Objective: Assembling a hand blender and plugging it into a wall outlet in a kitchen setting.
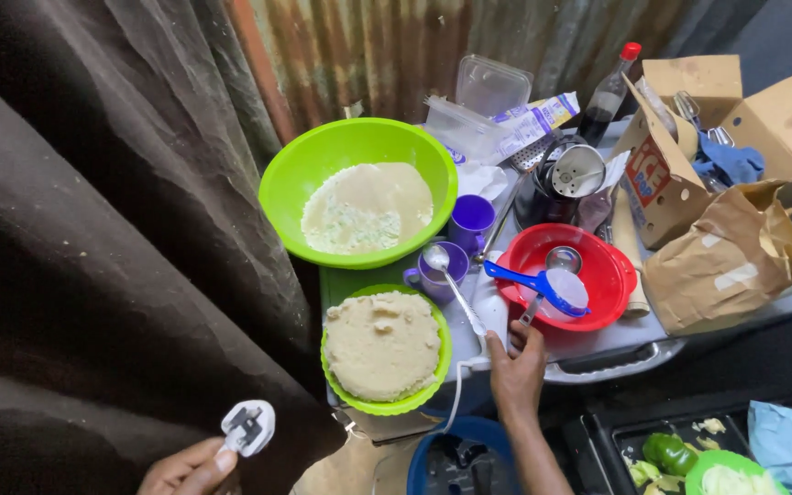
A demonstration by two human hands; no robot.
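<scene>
Holding a white plug [247, 427] pinched between thumb and fingertips, your left hand [190, 469] sits low, well left of the red bowl [598, 275]. Your right hand [517, 371] is closed around the white appliance [490, 312] just left of that red bowl, on the worktop [616, 344]; its white cord [458, 394] trails down from the hand. Left of the red bowl stand two purple cups [456, 247], a small green bowl of mash [383, 346], and behind it a large green bowl of batter [359, 191].
</scene>
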